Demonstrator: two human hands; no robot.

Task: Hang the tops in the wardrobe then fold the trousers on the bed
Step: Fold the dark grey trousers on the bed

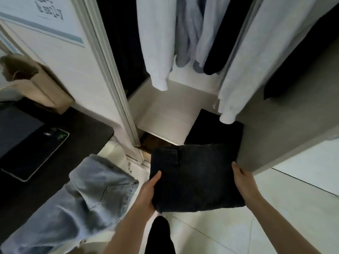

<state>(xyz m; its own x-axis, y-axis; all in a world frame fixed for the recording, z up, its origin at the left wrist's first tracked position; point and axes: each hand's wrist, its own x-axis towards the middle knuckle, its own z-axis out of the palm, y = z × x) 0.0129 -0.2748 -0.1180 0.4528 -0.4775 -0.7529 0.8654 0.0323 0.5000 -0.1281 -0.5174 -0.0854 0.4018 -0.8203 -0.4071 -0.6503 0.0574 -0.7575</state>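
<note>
Low in the middle of the frame, the left hand (149,191) and right hand (243,180) each hold a side of the folded dark denim trousers (196,178), both grips grasping it, below the white hanging tops (156,43).

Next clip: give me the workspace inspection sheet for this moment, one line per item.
Surface: white wardrobe shelf, a dark folded item on its right side.
Job's things: folded dark trousers held in front of the shelf; tops hang above; light blue jeans draped at left.
Clutter: tablet on a dark desk, brown paper bag.
Hands: left hand and right hand grip the trousers' sides.
Cables: nothing seen.
Surroundings: open wardrobe door, white tiled floor.
</note>
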